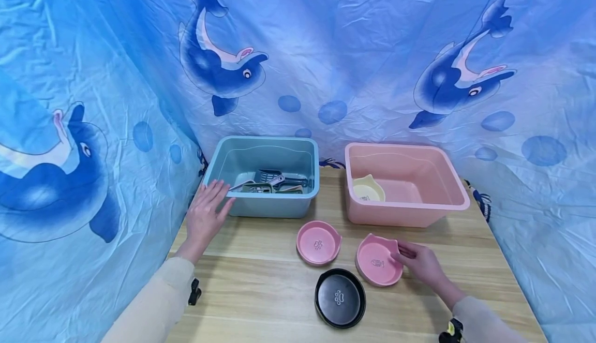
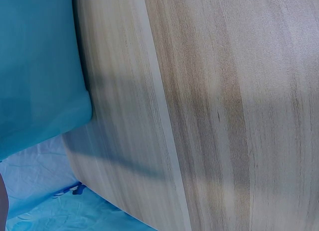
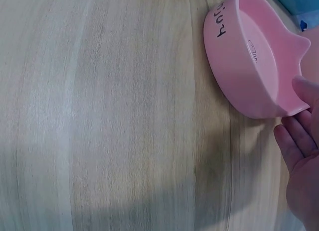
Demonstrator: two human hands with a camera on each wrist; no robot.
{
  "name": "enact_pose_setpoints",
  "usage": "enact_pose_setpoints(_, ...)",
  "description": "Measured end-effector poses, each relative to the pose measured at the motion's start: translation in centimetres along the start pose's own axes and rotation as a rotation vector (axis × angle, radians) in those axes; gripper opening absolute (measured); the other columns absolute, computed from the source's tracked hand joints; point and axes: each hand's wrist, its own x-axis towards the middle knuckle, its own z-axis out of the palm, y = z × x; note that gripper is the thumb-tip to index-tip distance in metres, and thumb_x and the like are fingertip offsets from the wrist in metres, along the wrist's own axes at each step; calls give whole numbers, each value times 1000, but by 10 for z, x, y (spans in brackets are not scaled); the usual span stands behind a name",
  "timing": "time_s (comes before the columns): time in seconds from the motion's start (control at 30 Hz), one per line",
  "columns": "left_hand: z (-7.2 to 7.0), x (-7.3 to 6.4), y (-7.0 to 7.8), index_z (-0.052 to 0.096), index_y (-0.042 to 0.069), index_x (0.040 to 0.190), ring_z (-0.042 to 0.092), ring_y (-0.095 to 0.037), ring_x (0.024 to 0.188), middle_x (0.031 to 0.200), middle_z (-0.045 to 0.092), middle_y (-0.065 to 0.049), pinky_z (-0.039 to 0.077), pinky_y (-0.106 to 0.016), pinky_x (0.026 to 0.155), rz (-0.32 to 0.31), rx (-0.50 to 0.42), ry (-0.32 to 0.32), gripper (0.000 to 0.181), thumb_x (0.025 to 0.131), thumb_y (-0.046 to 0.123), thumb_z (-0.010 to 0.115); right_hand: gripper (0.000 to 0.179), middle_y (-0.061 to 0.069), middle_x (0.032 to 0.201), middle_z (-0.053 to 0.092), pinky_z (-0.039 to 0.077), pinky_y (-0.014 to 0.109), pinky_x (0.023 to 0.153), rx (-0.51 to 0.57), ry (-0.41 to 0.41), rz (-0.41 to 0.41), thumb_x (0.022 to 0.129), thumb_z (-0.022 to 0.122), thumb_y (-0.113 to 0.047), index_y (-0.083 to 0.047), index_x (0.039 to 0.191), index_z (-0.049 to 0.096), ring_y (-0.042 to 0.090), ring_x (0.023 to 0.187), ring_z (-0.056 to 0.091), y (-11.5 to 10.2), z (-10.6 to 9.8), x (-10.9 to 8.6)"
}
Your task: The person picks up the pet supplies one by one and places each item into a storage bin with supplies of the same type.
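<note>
At the right, my right hand (image 1: 421, 265) pinches the rim of a pink cat-eared pet bowl (image 1: 378, 268), thumb inside and fingers outside. In the right wrist view the bowl's side (image 3: 237, 66) bears dark lettering; whether its base touches the table I cannot tell. My left hand (image 1: 207, 216) rests with extended fingers at the near left corner of the blue bin (image 1: 270, 206). Several litter scoops (image 1: 269, 175) lie in that bin. Another pink bowl (image 1: 318, 243) with a paw print and a black bowl (image 1: 340, 299) sit on the table to the held bowl's left.
A pink bin (image 1: 396, 214) stands at the back right, with a pale yellow cat-eared bowl (image 1: 369, 188) inside at its left end. The wooden table (image 1: 261, 291) is bordered by a blue dolphin-print curtain (image 1: 326, 48) behind and at both sides.
</note>
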Motion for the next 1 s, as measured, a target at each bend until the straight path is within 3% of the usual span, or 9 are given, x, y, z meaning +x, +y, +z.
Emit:
enact_pose_setpoints(0.1, 0, 0, 0, 75, 5, 133, 66, -41, 130, 137, 71, -18, 43, -59, 121, 0, -4, 0, 46, 95, 32, 80, 50, 25, 122, 76, 64, 35, 93, -19, 1, 5, 97, 82, -18, 11, 133, 67, 40, 114, 75, -3, 3, 0)
enact_pose_setpoints(0.23, -1, 0, 0, 74, 5, 134, 65, -41, 131, 139, 69, -19, 42, -58, 122, -8, -4, -29, 55, 109, 52, 58, 50, 25, 123, 75, 64, 40, 94, -34, 4, 6, 97, 82, -19, 10, 134, 67, 40, 114, 75, -5, 6, 0)
enact_pose_setpoints(0.37, -1, 1, 0, 73, 4, 134, 65, -43, 131, 138, 69, -21, 43, -60, 121, 2, -1, -34, 47, 102, 38, 73, 47, 25, 124, 75, 63, 46, 95, -71, 21, -26, 97, 81, -17, 9, 134, 68, 41, 114, 74, -5, 7, 1)
enact_pose_setpoints(0.47, -1, 2, 0, 74, 3, 133, 66, -44, 130, 137, 70, -21, 43, -61, 120, 11, -8, -17, 51, 86, 20, 87, 45, 25, 124, 75, 62, 49, 95, -108, 47, -64, 97, 81, -15, 7, 135, 69, 42, 114, 74, -3, 7, 3)
enact_pose_setpoints(0.67, 1, 2, 0, 74, 5, 133, 67, -43, 128, 136, 71, -20, 44, -62, 119, 6, -19, 5, 52, 86, 22, 87, 43, 22, 125, 75, 61, 53, 95, -166, 88, -133, 96, 81, -14, 3, 135, 70, 43, 113, 74, 0, 7, 7)
enact_pose_setpoints(0.87, 0, 2, 0, 73, 5, 135, 65, -43, 130, 138, 70, -20, 42, -60, 121, 2, -12, -18, 48, 94, 29, 79, 44, 24, 126, 74, 61, 57, 93, -186, 100, -202, 95, 81, -10, 3, 135, 70, 45, 110, 75, -1, 4, 11)
enact_pose_setpoints(1.0, 0, 3, 1, 73, 5, 134, 66, -44, 130, 137, 70, -20, 43, -60, 121, -1, -17, -17, 49, 92, 27, 82, 44, 24, 127, 73, 61, 59, 92, -216, 94, -232, 95, 81, -8, 3, 135, 70, 47, 110, 74, -3, 3, 15)
